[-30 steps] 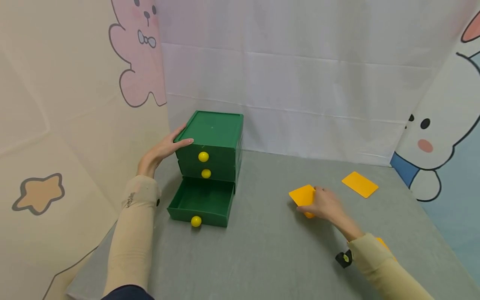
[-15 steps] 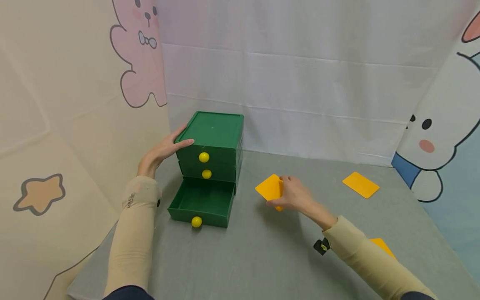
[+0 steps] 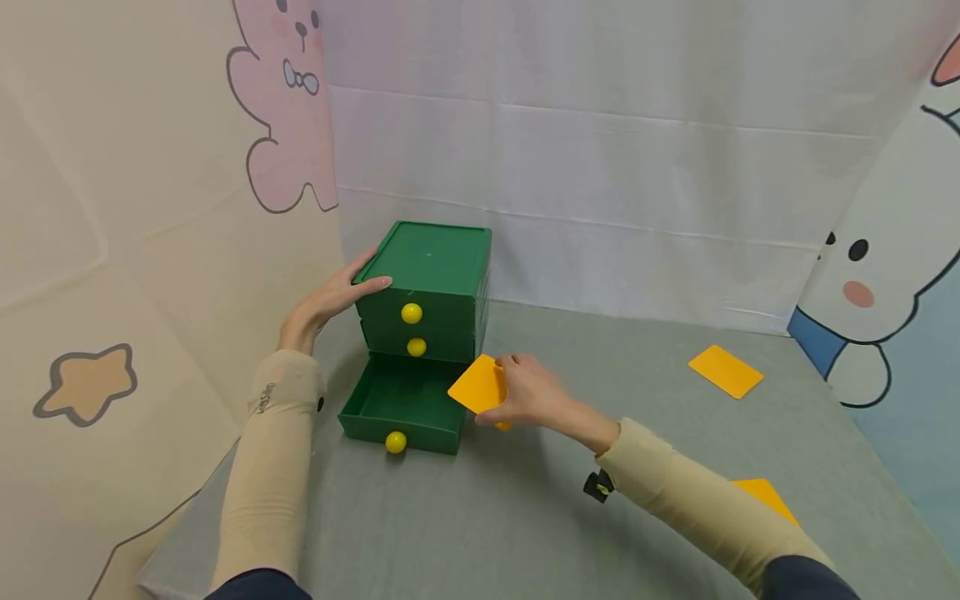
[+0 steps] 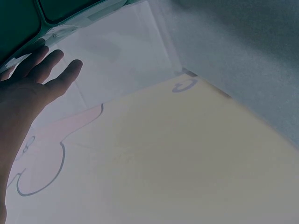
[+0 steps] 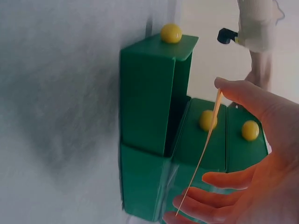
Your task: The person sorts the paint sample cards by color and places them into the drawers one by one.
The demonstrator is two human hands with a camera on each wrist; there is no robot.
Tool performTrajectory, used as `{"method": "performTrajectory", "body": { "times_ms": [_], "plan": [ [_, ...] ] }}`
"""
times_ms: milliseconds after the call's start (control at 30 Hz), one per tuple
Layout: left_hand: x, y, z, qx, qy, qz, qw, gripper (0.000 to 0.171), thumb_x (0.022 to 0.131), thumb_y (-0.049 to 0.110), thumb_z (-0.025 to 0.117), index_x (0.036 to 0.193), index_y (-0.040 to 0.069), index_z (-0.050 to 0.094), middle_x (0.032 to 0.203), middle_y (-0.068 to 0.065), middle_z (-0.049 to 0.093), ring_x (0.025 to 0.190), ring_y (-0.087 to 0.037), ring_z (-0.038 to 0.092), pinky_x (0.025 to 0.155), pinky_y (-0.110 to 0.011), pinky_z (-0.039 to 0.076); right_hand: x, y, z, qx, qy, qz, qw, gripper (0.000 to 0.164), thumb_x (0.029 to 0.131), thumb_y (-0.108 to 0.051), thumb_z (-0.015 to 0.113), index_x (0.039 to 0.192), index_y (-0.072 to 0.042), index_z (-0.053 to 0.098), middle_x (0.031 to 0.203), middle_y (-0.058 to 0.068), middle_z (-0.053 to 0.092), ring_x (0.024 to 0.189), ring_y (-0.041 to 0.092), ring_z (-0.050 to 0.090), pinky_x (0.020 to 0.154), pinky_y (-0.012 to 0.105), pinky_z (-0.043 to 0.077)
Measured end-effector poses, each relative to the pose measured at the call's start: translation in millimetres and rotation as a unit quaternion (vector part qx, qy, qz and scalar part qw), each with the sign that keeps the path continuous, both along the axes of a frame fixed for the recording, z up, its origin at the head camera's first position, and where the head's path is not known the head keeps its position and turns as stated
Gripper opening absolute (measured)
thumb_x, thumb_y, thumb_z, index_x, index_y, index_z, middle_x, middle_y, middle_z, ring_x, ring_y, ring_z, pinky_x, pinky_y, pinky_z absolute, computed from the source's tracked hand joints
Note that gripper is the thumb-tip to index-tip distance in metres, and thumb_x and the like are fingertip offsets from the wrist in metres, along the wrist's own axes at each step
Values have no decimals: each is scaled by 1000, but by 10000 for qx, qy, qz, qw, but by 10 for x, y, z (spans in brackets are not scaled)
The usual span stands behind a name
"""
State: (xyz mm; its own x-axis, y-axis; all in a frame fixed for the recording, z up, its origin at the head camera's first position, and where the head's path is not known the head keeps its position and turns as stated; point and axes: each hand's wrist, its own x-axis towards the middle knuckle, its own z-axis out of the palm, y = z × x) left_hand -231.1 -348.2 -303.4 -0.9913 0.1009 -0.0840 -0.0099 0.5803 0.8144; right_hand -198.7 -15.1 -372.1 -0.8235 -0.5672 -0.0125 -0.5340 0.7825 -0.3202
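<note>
A small green drawer cabinet point(image 3: 431, 258) with yellow round knobs stands on the table, its bottom drawer point(image 3: 363, 428) pulled out. My left hand point(image 3: 330, 298) rests against the cabinet's upper left edge, thumb over the top; the left wrist view shows its fingers extended along the side. In my right hand point(image 3: 528, 392) a thin orange card point(image 3: 476, 385) is pinched between thumb and fingertips. The card is tilted, and its left corner overlaps the open drawer's right wall in the head view. Edge-on in the right wrist view, the card point(image 5: 204, 148) shows as a thin line.
Two more orange cards lie on the grey table point(image 3: 600, 533): one card point(image 3: 726, 372) at the right rear, another card point(image 3: 767, 498) partly behind the right sleeve. Printed fabric walls stand behind and to both sides.
Carrying the orange card, my right hand has moved left across the table to the open drawer's right side. My left hand stays on the cabinet.
</note>
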Motion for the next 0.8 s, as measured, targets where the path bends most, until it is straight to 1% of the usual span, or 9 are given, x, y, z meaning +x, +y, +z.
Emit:
{"method": "performTrajectory", "body": {
  "times_ms": [200,467,567,700,800],
  "plan": [
    [4,14,16,34,15,21,10000,83,96,43,53,157,24,0,165,-4,-5,152,-32,-4,117,-66,5,4,-256,-33,16,-21,324,9995,86,69,-55,79,133,-4,51,119,13,58,100,25,53,82,37,51],
    [8,22,10,-37,-9,37,10000,83,96,45,52,157,26,0,165,-4,-5,152,-33,-3,117,-66,6,-23,-598,-128,192,1,564,9982,81,70,-59,77,128,-7,54,108,7,58,90,19,50,73,29,48],
    [9,23,-3,-71,-13,86,9999,83,96,46,52,157,26,1,165,-4,-4,152,-33,-2,117,-66,6,-38,-695,-163,231,14,605,9979,79,70,-60,76,126,-8,55,105,5,58,89,18,50,72,28,47],
    [-3,14,-18,-70,-30,111,9999,83,95,47,53,157,27,1,165,-4,-4,152,-34,-2,116,-67,6,-61,-801,-199,233,-41,595,9980,78,71,-60,76,127,-9,54,109,6,57,92,19,49,74,29,48],
    [-17,6,-17,-50,-54,113,9999,83,95,48,53,157,29,1,165,-3,-5,152,-33,-2,116,-67,6,-75,-860,-226,266,-77,571,9980,79,72,-60,75,130,-10,53,116,7,57,98,21,49,80,34,49]
  ]
}}
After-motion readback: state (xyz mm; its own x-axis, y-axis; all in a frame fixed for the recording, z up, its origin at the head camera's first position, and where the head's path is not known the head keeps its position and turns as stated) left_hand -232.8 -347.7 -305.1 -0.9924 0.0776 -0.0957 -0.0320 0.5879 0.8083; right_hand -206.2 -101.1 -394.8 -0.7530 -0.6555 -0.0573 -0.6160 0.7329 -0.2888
